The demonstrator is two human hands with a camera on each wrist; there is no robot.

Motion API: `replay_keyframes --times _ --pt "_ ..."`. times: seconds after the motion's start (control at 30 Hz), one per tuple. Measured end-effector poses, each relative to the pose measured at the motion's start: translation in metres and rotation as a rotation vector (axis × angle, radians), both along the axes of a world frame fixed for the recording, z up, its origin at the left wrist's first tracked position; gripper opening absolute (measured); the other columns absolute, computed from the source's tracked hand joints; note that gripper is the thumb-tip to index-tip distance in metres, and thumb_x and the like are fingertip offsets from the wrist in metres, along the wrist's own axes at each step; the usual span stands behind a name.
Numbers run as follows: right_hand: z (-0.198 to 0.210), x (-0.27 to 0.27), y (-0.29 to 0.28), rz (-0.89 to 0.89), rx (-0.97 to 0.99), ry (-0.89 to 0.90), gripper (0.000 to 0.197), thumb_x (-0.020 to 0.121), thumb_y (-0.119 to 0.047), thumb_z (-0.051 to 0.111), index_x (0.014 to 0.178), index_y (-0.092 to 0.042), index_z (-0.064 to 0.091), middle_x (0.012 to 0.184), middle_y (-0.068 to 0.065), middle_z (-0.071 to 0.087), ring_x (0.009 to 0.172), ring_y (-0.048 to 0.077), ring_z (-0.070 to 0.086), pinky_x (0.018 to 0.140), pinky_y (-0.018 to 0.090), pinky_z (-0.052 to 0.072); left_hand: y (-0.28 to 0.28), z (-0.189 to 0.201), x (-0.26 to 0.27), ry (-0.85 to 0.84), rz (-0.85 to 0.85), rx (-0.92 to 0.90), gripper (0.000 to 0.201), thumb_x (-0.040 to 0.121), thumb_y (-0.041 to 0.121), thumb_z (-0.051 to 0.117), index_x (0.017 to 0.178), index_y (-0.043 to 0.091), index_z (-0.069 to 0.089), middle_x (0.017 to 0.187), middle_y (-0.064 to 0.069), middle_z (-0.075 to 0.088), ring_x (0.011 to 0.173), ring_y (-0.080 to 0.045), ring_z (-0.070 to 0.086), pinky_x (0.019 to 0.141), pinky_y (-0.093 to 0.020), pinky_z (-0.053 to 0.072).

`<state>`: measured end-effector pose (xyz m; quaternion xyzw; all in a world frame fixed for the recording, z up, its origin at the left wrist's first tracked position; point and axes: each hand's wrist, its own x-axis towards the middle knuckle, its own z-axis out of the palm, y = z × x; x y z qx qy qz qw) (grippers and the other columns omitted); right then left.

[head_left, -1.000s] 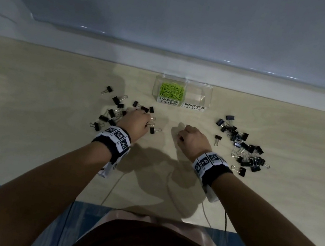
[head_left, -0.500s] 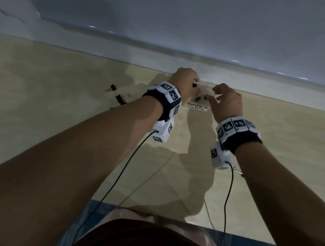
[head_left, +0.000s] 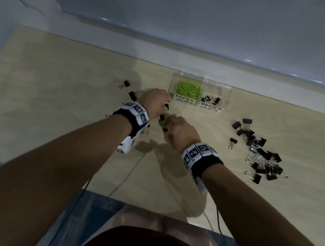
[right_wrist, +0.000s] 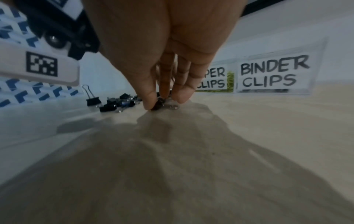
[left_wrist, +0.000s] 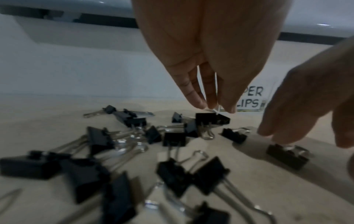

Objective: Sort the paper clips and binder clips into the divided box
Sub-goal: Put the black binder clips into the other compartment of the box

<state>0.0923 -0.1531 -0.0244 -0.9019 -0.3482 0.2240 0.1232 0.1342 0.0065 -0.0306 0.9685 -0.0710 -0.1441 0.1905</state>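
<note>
The clear divided box [head_left: 227,90] stands at the table's far edge, with green paper clips [head_left: 189,89] in its left part and a few black binder clips [head_left: 211,99] in its right part. Both hands are at the left pile of binder clips [left_wrist: 172,139]. My left hand [head_left: 165,107] points its fingers down and pinches the wire handle of one black binder clip [left_wrist: 212,119]. Just to its right, my right hand [head_left: 167,123] pinches another binder clip [right_wrist: 158,103] that lies on the table between thumb and fingers.
A larger pile of black binder clips [head_left: 260,155] lies on the wooden table [head_left: 52,103] to the right. Two stray clips [head_left: 125,84] sit left of the left hand. Cables [head_left: 125,179] trail from the wrists over the near edge. A wall runs behind the box.
Half a second ago both hands were up at the box's binder clip part. They have come back down to the left pile, and each now pinches a clip.
</note>
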Motion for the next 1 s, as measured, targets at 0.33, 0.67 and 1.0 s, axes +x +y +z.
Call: replay_keyframes --times 0.33,0.67,1.0 --pt "-0.007 -0.005 -0.008 -0.083 0.129 -0.084 0.03 0.086 -0.019 0.042 0.096 -0.001 0.065 0.092 0.021 0.06 0.08 0.039 0.06 0.059 0.042 0.051 -0.004 -0.013 0.004 -0.064 0.051 -0.135 0.025 0.082 0.007 0.056 0.105 0.01 0.065 0.106 -0.008 0.062 0.096 -0.023 0.059 0.084 -0.032 0.047" --pt "-0.017 0.016 0.031 0.016 -0.03 -0.111 0.021 0.091 -0.01 0.05 0.108 -0.002 0.058 0.125 0.018 0.048 0.107 0.037 0.048 0.078 0.044 0.049 0.03 -0.006 -0.008 0.02 -0.033 -0.143 0.025 0.089 0.007 0.055 0.109 0.011 0.069 0.107 -0.008 0.062 0.095 -0.024 0.059 0.087 -0.033 0.048" --pt "-0.028 0.02 -0.014 -0.126 -0.093 -0.056 0.024 0.088 -0.005 0.052 0.11 -0.004 0.061 0.118 0.014 0.045 0.108 0.033 0.047 0.083 0.041 0.051 0.054 0.007 -0.031 -0.007 0.023 -0.115 0.021 0.092 0.012 0.053 0.099 0.003 0.07 0.101 -0.013 0.061 0.087 -0.023 0.057 0.08 -0.029 0.044"
